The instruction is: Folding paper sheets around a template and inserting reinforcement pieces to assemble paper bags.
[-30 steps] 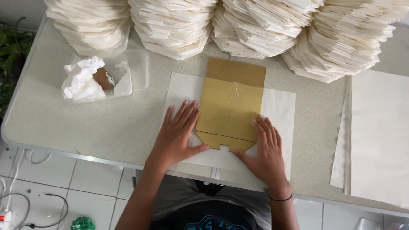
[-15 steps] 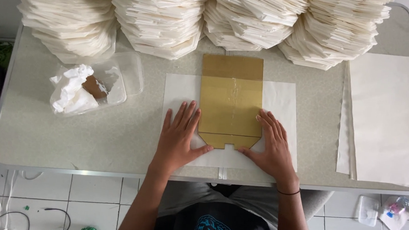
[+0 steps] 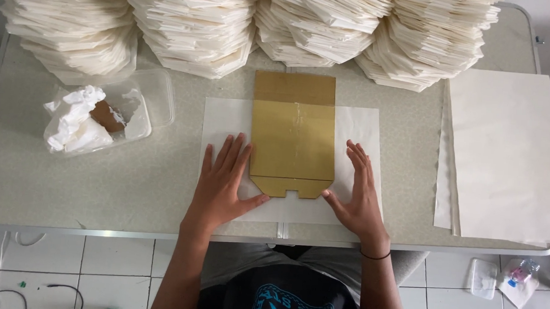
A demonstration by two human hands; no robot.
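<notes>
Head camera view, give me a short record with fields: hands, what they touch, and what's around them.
left hand: flat, fingers spread, on white sheet
right hand: flat on the same sheet
between hands: brown cardboard template lying on the sheet
behind: stacks of folded white paper
left side: clear tub with crumpled tissue
right side: pile of flat white sheets
surface: speckled table

A flat golden-brown cardboard template (image 3: 294, 133) with a glossy pale streak down its middle lies on a plain white paper sheet (image 3: 226, 116). The long tabletop (image 3: 64, 173) is pale grey-beige with a fine speckle and a silvery metal edge. Along the far side stand cream-white stacks of folded paper (image 3: 194, 22). At the left, a clear plastic tub (image 3: 157, 96) holds crumpled white paper and something brown. At the right lies an off-white pile of large paper sheets (image 3: 510, 156). The right hand (image 3: 358, 194) has a thin black band at its wrist. The floor tiles (image 3: 121, 272) are white with grey grout.
</notes>
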